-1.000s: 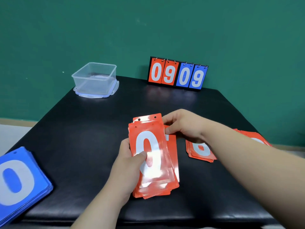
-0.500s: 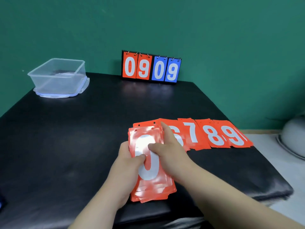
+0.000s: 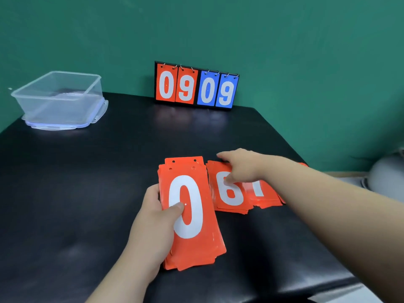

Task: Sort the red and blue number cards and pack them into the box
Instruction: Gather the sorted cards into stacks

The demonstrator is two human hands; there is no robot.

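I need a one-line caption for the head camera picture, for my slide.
Left hand grips a red card stack showing 0; right hand touches the red 6 pile; clear box at far left.

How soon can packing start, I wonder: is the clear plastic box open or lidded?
Open. The clear plastic box has no lid on top; it stands on its blue-edged lid on the black table.
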